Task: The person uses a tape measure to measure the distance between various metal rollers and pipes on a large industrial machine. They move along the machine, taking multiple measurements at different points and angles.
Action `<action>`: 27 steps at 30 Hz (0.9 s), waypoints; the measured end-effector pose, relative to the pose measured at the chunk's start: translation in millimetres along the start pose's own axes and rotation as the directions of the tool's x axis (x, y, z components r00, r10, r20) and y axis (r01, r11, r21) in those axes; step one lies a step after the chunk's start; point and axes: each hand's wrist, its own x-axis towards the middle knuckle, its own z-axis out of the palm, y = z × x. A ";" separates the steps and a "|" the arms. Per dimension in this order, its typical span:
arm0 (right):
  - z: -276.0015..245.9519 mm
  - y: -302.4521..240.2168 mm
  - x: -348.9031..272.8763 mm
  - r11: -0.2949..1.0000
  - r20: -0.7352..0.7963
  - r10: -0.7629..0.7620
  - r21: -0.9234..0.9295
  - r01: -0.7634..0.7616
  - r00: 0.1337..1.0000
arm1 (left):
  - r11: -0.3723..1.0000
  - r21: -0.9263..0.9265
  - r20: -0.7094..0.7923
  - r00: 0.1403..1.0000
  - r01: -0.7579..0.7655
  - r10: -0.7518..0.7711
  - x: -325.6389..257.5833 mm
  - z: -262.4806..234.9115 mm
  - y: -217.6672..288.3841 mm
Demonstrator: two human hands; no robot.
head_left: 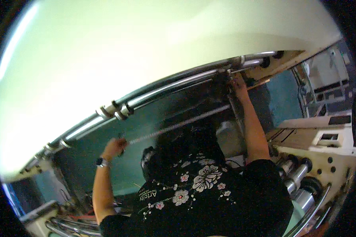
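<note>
My left hand (114,147), with a watch (102,162) on the wrist, is closed around something small and dark that I cannot make out. Beside its fingers begins a narrow pale strip (178,125) with fine marks, which runs up to the right toward a dark upright bar (235,110). My right hand (239,86) reaches farther, up to a dark bracket (228,76) at the metal rods (178,85). Its fingers look curled there; dim light hides what they grip.
Metal collars (120,112) sit on the rods, below a large pale surface (126,47). Machine rollers (298,175) stand at the lower right beside a cream side plate (332,162). More bars (73,227) are at the lower left. A greenish panel (87,154) lies beneath the rods.
</note>
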 end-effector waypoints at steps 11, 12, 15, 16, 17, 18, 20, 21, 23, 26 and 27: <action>-9.7 38.5 32.2 0.963 0.126 -0.177 -0.184 0.199 0.976 | 0.848 -0.365 0.310 0.909 0.384 -0.278 -3.6 83.8 -49.3; -10.4 32.9 35.5 0.952 0.188 -0.190 -0.205 0.227 0.964 | 0.799 -0.404 0.354 0.882 0.445 -0.312 -4.9 88.5 -45.1; -19.5 6.8 45.0 0.934 0.282 -0.200 -0.234 0.270 0.938 | 0.969 -0.195 0.268 0.959 0.151 -0.095 -4.8 106.0 -85.3; -19.0 12.8 46.8 0.938 0.259 -0.190 -0.239 0.253 0.947 | 0.995 -0.085 0.237 0.971 0.042 -0.021 -0.3 106.2 -88.7; -17.0 18.7 47.8 0.941 0.237 -0.179 -0.242 0.236 0.955 | 0.993 -0.037 0.230 0.968 0.110 -0.099 1.5 105.9 -92.3; -18.0 20.7 47.7 0.922 0.236 -0.225 -0.261 0.285 0.945 | 0.996 0.001 0.206 0.974 0.091 -0.090 6.4 101.4 -82.9; -22.6 18.8 49.5 0.874 0.243 -0.324 -0.294 0.388 0.914 | 0.996 0.082 0.137 0.991 -0.017 0.005 11.3 81.8 -49.8; -21.2 22.2 49.7 0.906 0.258 -0.251 -0.276 0.320 0.933 | 0.986 0.129 0.097 0.991 -0.107 0.095 12.3 68.4 -28.1; -15.6 29.8 53.1 0.954 0.284 -0.101 -0.244 0.173 0.954 | 0.946 0.272 0.076 0.984 -0.174 0.159 17.5 44.9 -15.6; -17.0 39.5 62.4 0.843 0.186 -0.196 -0.470 0.262 0.963 | 0.975 0.045 0.042 0.975 0.216 -0.217 20.7 8.3 51.6; -18.9 34.7 63.1 0.823 0.143 -0.261 -0.485 0.298 0.955 | 0.974 0.014 0.041 0.974 0.224 -0.225 17.2 3.6 49.7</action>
